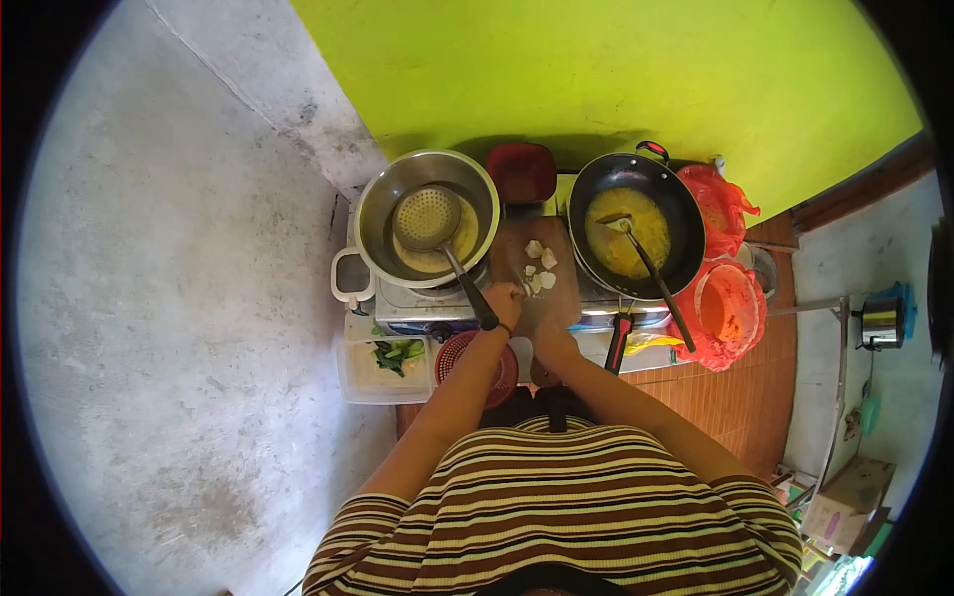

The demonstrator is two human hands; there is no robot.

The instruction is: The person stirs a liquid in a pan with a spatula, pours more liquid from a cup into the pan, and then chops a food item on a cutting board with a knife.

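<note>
A brown wooden board [558, 298] lies between two pans, with several pale, chunky pieces [548, 259] on its upper middle. My left hand [505, 300] is at the board's left edge, fingers drawn together beside the lowest pieces; anything in them is too small to tell. Over the board's lower edge, my right hand [555, 344] is closed, and what it grips is hidden. A greyish flat shape [522, 352] shows between my forearms, too unclear to name.
Left stands a steel bowl [373, 214] with a skimmer [427, 217]; its black handle reaches my left wrist. Right is a black wok [588, 189] with yellow liquid and a spatula [648, 260]. Nearby are a red bowl [522, 171], red basket [505, 372], greens tub [363, 380] and red-bagged containers [717, 308].
</note>
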